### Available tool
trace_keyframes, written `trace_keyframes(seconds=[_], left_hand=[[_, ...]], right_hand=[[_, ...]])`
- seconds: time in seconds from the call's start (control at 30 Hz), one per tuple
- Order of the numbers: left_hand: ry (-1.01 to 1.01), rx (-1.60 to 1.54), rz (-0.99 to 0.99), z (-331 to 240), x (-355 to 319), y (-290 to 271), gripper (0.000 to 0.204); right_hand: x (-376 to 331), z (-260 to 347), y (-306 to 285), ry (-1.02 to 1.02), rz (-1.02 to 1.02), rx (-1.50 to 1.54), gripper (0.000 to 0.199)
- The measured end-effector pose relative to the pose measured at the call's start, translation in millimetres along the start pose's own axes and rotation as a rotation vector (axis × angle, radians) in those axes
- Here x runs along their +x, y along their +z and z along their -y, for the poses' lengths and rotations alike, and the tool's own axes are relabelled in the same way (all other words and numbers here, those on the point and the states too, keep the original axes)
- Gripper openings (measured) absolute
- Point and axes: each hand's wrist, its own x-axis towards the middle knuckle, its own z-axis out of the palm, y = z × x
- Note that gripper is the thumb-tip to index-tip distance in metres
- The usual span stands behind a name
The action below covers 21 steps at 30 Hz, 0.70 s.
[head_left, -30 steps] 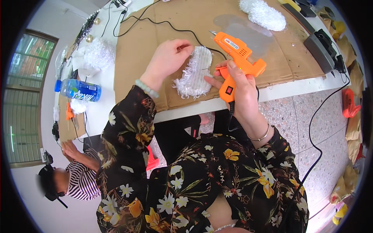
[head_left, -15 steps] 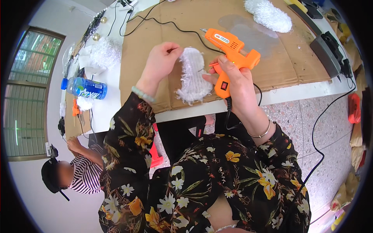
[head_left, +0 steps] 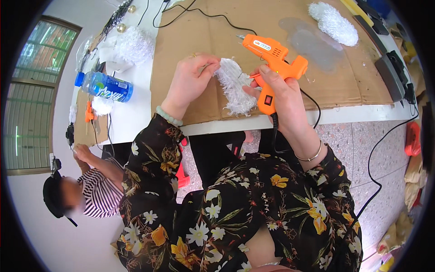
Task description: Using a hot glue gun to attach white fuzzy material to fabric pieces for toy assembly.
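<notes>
A white fuzzy, fringed piece [head_left: 236, 88] lies at the near edge of the cardboard, its strands sticking out around the rim. With thumb and fingers closed together, my left hand [head_left: 189, 80] pinches its upper left edge. My right hand [head_left: 287, 100] is wrapped round the handle of an orange hot glue gun [head_left: 274, 55], whose metal nozzle points to the upper left, away from the fuzzy piece. A small light glows on the gun's body. Some right fingertips reach the right side of the fuzzy piece; whether they grip it is hard to tell.
Cardboard [head_left: 195, 109] covers the white table. Two joined white tinsel bundles [head_left: 334, 23] lie far right, beside a grey patch. A blue-capped bottle [head_left: 105, 87] lies left, near more tinsel [head_left: 133, 45]. Black cords cross the table. A person in a striped shirt [head_left: 102, 188] sits left.
The fuzzy piece has tilted, its lower end swinging right, while my left hand keeps its pinch. The whole view has shifted a little, and the glue gun stays in my right hand.
</notes>
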Motion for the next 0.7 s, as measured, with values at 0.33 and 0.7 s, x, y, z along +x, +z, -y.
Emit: trace_keyframes(seconds=[0.33, 0.7], left_hand=[[-0.140, -0.019, -0.073, 4.4, -1.1, -9.8, 0.018], [-0.424, 0.121, 0.099, 14.1, 5.4, 18.1, 0.026]], right_hand=[[2.2, -4.0, -6.9, 0.051, 0.008, -0.060, 0.023], [4.8, -9.8, -13.3, 0.043, -0.001, -0.067, 0.026]])
